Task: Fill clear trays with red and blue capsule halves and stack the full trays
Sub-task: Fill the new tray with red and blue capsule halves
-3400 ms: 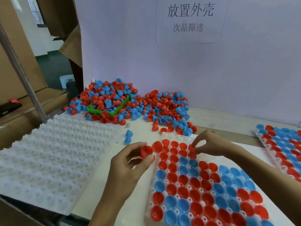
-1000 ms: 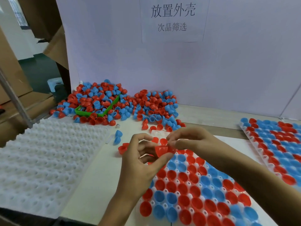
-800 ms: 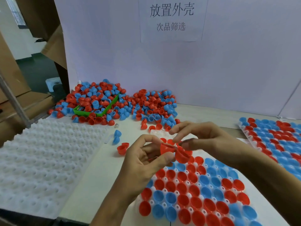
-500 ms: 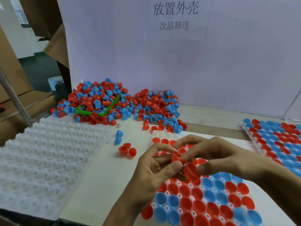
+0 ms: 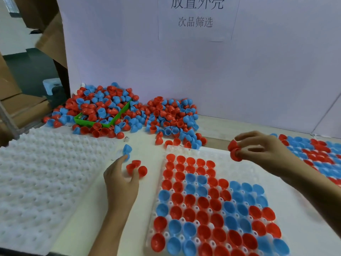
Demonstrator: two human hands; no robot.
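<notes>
A clear tray [image 5: 245,169] lies in front of me, most of its pockets filled with red and blue capsule halves [image 5: 201,202]; the far right pockets are bare. My right hand [image 5: 265,150] hovers over that bare corner and pinches two red halves [image 5: 234,152] stuck together. My left hand [image 5: 120,182] rests on the table left of the tray, thumb and forefinger curled around one of three loose red halves [image 5: 137,168]. A loose blue half [image 5: 127,149] lies just beyond its forefinger.
Heaps of red and blue halves [image 5: 169,117] lie at the back by the white wall, partly burying a green bin [image 5: 103,123]. A stack of white dimpled trays [image 5: 46,174] fills the left. A filled tray [image 5: 313,154] lies at the right edge.
My hands have come apart over the tray. The left one moved left to the loose red halves on the table; the right one rose to the right with the red halves.
</notes>
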